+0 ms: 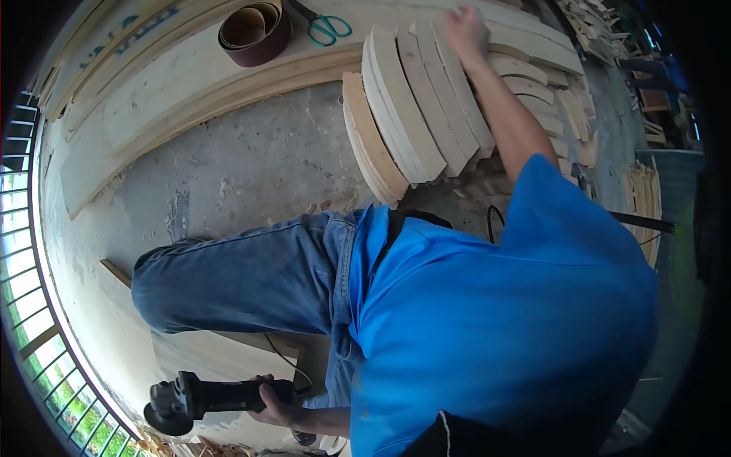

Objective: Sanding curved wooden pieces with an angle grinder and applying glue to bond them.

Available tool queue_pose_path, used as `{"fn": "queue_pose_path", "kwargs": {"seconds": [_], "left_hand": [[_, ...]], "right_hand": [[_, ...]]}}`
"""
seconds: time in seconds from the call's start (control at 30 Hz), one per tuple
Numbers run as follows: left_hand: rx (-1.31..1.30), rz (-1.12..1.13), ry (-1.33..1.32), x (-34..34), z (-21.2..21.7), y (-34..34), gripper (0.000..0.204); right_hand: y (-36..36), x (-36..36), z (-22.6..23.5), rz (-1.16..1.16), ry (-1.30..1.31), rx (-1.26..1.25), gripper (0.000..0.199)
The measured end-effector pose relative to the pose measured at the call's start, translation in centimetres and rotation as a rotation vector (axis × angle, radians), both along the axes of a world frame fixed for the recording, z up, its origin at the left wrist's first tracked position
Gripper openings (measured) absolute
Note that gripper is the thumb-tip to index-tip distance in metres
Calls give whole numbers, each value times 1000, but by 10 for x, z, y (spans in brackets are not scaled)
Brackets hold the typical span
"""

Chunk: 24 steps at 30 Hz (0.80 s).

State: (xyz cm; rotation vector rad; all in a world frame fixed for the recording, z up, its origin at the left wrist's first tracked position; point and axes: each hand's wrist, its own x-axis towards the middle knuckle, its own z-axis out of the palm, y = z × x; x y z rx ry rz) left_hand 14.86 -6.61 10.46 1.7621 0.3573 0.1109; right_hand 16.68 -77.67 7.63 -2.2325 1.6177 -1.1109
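My left hand (272, 407) is wrapped round the dark body of an angle grinder (228, 395), held out at the lower left with its rounded guard (169, 417) at the far left end. My right hand (466, 32) reaches up to the far ends of several pale curved wooden pieces (407, 107) standing side by side. Its fingers look curled; whatever they may hold is too small and blurred to make out. Shorter curved wood pieces (529, 90) lie just right of my right forearm.
A rolled brown abrasive belt (263, 52) and teal-handled scissors (329, 30) rest on long boards (175, 72) at the back. A thin black cord (285, 356) runs near the grinder. Scrap wood (598, 30) is piled far right; a barred opening (23, 251) is at left.
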Motion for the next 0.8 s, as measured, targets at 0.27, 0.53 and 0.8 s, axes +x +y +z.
{"fn": "queue_pose_path", "kwargs": {"seconds": [0.27, 0.53, 0.8], "left_hand": [[-37, 214, 7, -32, -11, -12, 60], [-156, 202, 38, -46, -46, 6, 53], [-98, 272, 50, -56, -66, -8, 48]], "right_hand": [[1, -52, -27, 97, 384, 464, 71], [-20, -93, -114, 99, 235, 780, 78], [-9, -95, -86, 456, -573, 1739, 86]]}}
